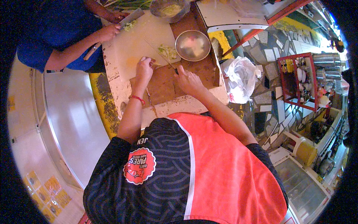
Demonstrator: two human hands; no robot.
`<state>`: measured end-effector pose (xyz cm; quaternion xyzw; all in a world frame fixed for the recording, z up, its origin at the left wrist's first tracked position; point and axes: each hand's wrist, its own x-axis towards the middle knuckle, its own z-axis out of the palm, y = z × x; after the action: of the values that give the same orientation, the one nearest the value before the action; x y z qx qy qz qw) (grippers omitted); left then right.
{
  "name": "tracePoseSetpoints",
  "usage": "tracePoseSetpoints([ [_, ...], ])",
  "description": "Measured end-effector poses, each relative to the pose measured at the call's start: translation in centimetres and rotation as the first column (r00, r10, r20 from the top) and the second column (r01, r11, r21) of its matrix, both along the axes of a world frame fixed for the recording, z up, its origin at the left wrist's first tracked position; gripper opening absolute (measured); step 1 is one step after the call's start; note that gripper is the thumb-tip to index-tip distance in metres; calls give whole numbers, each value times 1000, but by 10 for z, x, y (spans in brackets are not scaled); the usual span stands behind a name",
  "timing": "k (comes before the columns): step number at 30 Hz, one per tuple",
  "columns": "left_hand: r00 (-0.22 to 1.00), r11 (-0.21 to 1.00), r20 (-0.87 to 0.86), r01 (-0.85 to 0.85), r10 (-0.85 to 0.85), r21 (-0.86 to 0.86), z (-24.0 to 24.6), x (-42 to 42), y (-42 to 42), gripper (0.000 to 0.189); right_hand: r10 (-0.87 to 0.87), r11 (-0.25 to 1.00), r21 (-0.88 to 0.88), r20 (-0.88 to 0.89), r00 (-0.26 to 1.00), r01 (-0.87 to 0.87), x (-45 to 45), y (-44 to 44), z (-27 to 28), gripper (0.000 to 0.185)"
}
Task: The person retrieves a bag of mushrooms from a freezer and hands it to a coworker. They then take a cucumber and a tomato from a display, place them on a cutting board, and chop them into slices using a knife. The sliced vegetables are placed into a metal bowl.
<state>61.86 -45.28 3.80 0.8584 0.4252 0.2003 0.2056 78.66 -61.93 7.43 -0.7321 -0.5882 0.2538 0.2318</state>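
Observation:
My right hand (pixel 190 81) grips the dark handle of a kitchen knife (pixel 162 54). Its long thin blade slants up and left over the white cutting board (pixel 125 53). Beside the blade, near the board's right edge, lies a small heap of pale green chopped vegetable (pixel 168 52). My left hand (pixel 145 68), with a red bracelet at the wrist, is over the board's near edge, left of the knife. Its fingers are curled, and whether they pinch something is not clear. A metal bowl (pixel 193 45) stands just right of the heap.
Across the board, a co-worker's hands (pixel 110 31) hold a cleaver (pixel 132 18) by chopped greens (pixel 129 25). A second bowl (pixel 170 10) with chopped contents and long green stalks (pixel 125 4) are at the far side. A white plastic bag (pixel 241 79) hangs right of the wooden table (pixel 165 84).

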Motion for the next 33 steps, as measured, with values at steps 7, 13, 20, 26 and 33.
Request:
tracePoseSetpoints([
  [7, 997, 994, -78, 25, -17, 103, -1, 14, 2, 20, 72, 997, 0, 116, 991, -72, -4, -14, 5, 35],
  [13, 998, 996, -47, 35, -31, 84, -4, 14, 5, 17, 78, 985, -157, 59, 995, -68, -1, -12, 2, 29],
  [20, 998, 994, -19, 53, -52, 99, 1, 9, 4, 11, 48, 998, -30, -64, 997, -50, -5, 32, -14, 25],
  [26, 999, 994, 11, 44, -45, 102, 2, 10, -3, 8, 30, 988, -152, 74, 997, -19, -12, -2, -1, 25],
  [33, 996, 988, 70, 48, -59, 150, -11, 7, 2, 8, 42, 992, -123, 11, 999, -40, -10, 21, -5, 22],
])
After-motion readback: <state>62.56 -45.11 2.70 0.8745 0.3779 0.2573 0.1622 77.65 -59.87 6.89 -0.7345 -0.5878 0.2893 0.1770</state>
